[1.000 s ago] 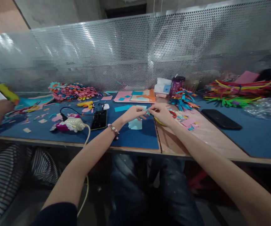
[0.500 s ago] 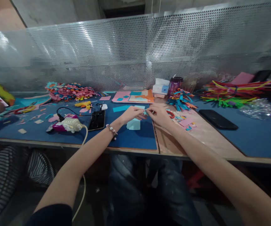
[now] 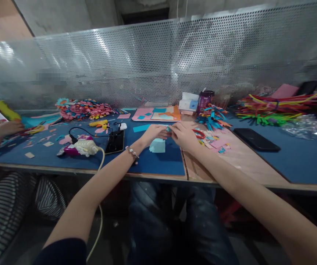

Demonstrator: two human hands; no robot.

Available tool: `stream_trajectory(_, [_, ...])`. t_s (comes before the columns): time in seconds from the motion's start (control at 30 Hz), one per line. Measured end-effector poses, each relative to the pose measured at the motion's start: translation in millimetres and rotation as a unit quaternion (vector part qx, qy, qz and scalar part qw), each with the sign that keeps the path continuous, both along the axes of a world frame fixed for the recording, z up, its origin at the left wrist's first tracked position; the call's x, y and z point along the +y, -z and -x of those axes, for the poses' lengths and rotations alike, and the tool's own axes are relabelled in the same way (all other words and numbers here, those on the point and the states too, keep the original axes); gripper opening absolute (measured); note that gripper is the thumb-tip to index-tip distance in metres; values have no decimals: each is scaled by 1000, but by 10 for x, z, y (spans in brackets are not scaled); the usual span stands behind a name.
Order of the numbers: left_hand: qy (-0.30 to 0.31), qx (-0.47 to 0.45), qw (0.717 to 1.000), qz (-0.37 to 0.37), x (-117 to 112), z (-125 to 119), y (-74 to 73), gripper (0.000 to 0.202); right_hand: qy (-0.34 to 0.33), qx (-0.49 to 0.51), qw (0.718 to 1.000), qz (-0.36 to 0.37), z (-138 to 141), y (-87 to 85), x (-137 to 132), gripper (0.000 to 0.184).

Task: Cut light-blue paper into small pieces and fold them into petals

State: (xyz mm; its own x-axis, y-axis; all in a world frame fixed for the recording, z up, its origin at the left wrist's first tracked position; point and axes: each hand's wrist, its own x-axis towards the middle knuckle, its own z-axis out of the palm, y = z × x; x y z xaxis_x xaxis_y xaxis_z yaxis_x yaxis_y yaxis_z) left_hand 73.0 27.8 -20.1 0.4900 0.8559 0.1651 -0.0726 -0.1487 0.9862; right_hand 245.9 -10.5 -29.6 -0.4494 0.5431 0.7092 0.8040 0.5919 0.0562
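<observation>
My left hand (image 3: 155, 134) and my right hand (image 3: 182, 134) meet above the blue mat, fingertips closed on a small light-blue paper piece (image 3: 168, 129). Most of that piece is hidden by the fingers. Just below them lies a stack of pale-blue paper squares (image 3: 157, 145). A brighter blue paper strip (image 3: 141, 128) rests behind my left hand. Beside my right hand is a red ring-shaped thing (image 3: 199, 134), perhaps scissor handles.
Left of me are a black phone (image 3: 114, 141), a power strip (image 3: 81, 146) with cables and a yellow glue gun (image 3: 98, 123). A co-worker's hand (image 3: 5, 128) is at far left. Pink sheets (image 3: 140, 114) lie behind; another phone (image 3: 256, 140) and pipe cleaners (image 3: 280, 105) are right.
My fingers have drawn closer together around the small paper piece, covering more of it. At far left, the co-worker's hands have reached further in over the table.
</observation>
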Motion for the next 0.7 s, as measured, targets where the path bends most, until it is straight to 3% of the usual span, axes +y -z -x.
stream_trajectory(0.3, [22,-24,999,-15,-22,41,-30,31,-20,50,998,21,131,9,-132,53])
stream_trajectory(0.47, [52,14,998,-40,-21,43,-21,34,-37,182,981,62,78,-17,-24,27])
stream_trajectory(0.7, [61,79,991,-92,-24,32,-25,31,-70,295,938,169,-17,-68,48,23])
